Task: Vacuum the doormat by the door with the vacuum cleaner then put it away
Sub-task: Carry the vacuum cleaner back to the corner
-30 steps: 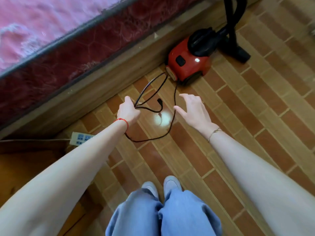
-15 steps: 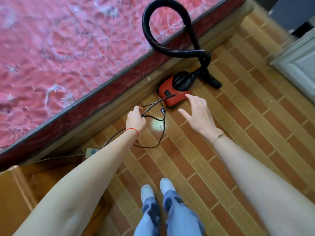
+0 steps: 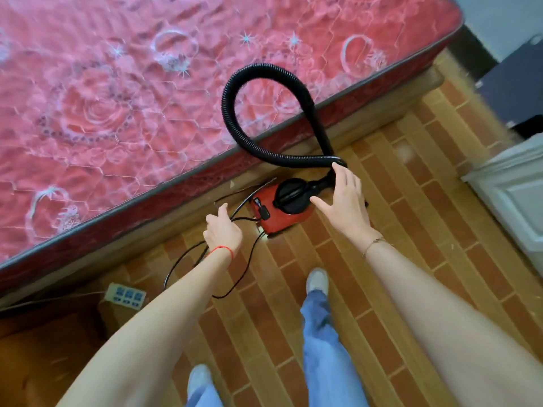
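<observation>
A small red vacuum cleaner (image 3: 277, 214) with a black top sits on the tiled floor against the bed frame. Its black ribbed hose (image 3: 235, 92) loops up over the mattress edge and comes back down to the body. My left hand (image 3: 223, 232) grips a bunch of the black power cord (image 3: 246, 268), which trails in loops over the floor. My right hand (image 3: 342, 198) hovers with fingers spread just right of the vacuum, fingertips near the hose end. No doormat is in view.
A bed with a red patterned mattress (image 3: 132, 98) fills the upper left. A white power strip (image 3: 126, 296) lies on the floor at lower left. A white door or cabinet (image 3: 517, 195) stands at right. My two feet stand on brown brick-pattern tiles (image 3: 411, 230).
The view has lifted and pulled back, showing more bed and hose. My right hand has reached forward to the hose end by the vacuum. My left hand still holds the cord.
</observation>
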`<control>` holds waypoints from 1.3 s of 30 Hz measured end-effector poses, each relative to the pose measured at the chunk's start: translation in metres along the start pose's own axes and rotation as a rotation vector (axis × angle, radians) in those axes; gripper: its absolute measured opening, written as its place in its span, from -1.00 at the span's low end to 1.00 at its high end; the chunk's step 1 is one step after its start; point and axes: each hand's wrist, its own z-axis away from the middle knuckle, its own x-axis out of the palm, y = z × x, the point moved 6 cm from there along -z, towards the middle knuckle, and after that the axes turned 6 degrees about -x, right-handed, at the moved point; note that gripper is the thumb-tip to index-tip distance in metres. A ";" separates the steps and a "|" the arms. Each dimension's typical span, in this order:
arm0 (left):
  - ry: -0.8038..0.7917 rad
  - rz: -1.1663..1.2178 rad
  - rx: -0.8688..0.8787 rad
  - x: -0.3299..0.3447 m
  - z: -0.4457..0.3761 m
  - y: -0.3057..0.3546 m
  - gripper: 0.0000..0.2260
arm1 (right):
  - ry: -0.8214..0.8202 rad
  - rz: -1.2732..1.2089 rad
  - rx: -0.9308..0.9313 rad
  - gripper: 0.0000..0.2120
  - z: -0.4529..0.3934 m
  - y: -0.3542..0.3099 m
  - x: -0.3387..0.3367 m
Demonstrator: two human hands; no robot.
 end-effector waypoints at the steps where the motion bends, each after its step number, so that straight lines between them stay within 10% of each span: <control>1: 0.008 0.000 -0.026 0.005 -0.004 0.010 -0.52 | -0.017 0.014 -0.009 -0.17 -0.015 0.010 -0.003; 13: 0.051 0.113 -0.081 0.067 -0.056 0.095 -0.51 | -0.267 0.104 -0.076 0.11 -0.155 0.081 0.041; 24: 0.055 0.229 0.216 0.145 -0.108 0.147 -0.56 | -0.366 0.065 -0.147 0.30 -0.223 0.121 0.121; 39: -0.232 -0.056 0.440 0.248 -0.137 0.153 -0.44 | -0.152 -0.128 -0.114 -0.22 -0.259 0.141 0.157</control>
